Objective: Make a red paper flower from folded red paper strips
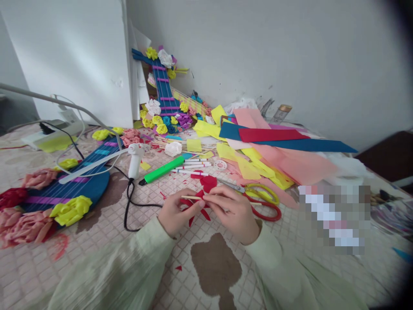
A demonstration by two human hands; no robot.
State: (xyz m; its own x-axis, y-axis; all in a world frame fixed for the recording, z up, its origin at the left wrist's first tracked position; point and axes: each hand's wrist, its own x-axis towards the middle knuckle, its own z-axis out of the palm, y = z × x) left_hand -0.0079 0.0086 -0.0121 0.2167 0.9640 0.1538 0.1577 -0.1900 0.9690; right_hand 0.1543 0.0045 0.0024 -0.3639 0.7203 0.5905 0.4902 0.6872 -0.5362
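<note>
A thin pale stick (190, 197) runs level between my hands, with a piece of red paper (200, 194) at its right end. My left hand (177, 212) is closed, thumb and fingers pinching the stick and the paper's edge. From the other side, the fingertips of my right hand (235, 212) press together on the red paper beside the stick. Red petal-like pieces (204, 214) show below the fingers on the table, and a rounded red piece (208, 183) lies just beyond. My fingers partly hide the paper's shape.
Red-handled scissors (271, 212) and yellow-handled scissors (266, 192) lie right of my hands. A white glue gun (134, 162), a green cutter knife (164, 170) and several markers (193, 165) are ahead. Paper sheets (284, 159) spread at right; flower-decorated blue paper guitars stand (166, 88) and lie (97, 185) leftward.
</note>
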